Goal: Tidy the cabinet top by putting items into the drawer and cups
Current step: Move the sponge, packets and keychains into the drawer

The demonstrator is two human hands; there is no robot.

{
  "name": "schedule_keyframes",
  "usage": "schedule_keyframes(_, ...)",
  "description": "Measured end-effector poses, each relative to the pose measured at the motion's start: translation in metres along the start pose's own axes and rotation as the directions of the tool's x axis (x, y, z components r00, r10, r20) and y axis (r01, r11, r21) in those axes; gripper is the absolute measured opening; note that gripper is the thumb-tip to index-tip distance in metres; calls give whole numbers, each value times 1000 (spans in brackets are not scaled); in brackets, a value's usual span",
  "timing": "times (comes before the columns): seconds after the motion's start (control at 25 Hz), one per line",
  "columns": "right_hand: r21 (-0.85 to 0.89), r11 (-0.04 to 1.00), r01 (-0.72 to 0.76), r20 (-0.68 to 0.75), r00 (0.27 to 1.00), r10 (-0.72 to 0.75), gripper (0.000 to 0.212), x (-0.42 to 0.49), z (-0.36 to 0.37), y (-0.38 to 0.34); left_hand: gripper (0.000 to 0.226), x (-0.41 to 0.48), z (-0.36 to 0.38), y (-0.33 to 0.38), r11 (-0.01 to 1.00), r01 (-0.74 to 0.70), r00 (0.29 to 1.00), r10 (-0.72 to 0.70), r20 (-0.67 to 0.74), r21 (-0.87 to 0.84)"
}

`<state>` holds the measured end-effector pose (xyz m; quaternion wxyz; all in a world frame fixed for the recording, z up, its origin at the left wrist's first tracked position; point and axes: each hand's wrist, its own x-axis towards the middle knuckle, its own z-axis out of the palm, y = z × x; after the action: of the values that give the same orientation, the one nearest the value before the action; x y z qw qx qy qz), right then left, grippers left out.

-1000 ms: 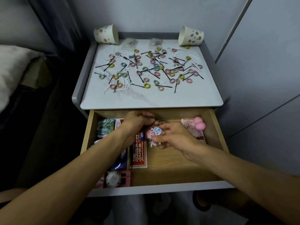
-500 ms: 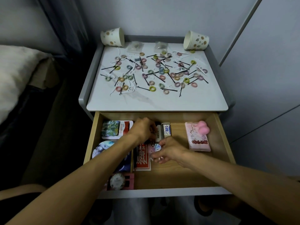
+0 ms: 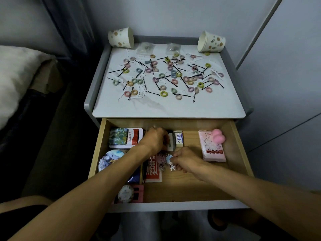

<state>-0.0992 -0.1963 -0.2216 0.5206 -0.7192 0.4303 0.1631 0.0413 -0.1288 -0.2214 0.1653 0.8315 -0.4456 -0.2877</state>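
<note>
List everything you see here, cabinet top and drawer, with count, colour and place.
cabinet top: one, white, grey rim
paper cups: two, white spotted, on their sides at top's back corners
hair ties: many, pastel, scattered on top
hairpins: many, black, among ties
drawer: one, wooden, open
pink packet: one, drawer right
eraser: one, white-blue, drawer back
charm: one, pink-blue, drawer middle
left hand: curled, drawer back
right hand: pinches charm

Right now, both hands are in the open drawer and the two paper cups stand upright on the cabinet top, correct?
No: the head view shows the left cup and right cup lying on their sides. The left hand and right hand are in the drawer.
</note>
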Motion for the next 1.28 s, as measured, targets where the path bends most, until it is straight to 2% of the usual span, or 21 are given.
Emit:
schedule_keyframes(0.12, 7, 1000, -18, -51, 999, 18, 3, 4, -3, 2, 28, 2, 2, 0, 1000, -1, 1000, 1, 5, 6)
schedule_keyframes(0.36, 57, 998, -12, -85, 996, 16, 18, 6, -7, 3, 25, 2, 4, 0, 1000, -23, 999, 24, -24, 18)
schedule_keyframes(0.56, 56, 998, 2, 8, 1000, -3, 24, 0, -2, -2, 26, 2, 8, -1, 999, -27, 999, 28, -43, 36)
schedule_keyframes(0.76, 43, 999, 24, 8, 1000, -24, 26, -1, -1, -4, 28, 3, 7, -4, 998, -14, 999, 16, -45, 59)
schedule_keyframes(1.0, -8, 998, 57, -115, 992, -58, 12, 12, -4, 7, 24, 1, 6, -6, 993, -28, 997, 35, -67, 116)
schedule_keyframes(1.28, -23, 997, 77, -146, 986, -80, 20, 11, -6, 9, 20, -3, 7, -4, 985, -39, 995, 54, -82, 166)
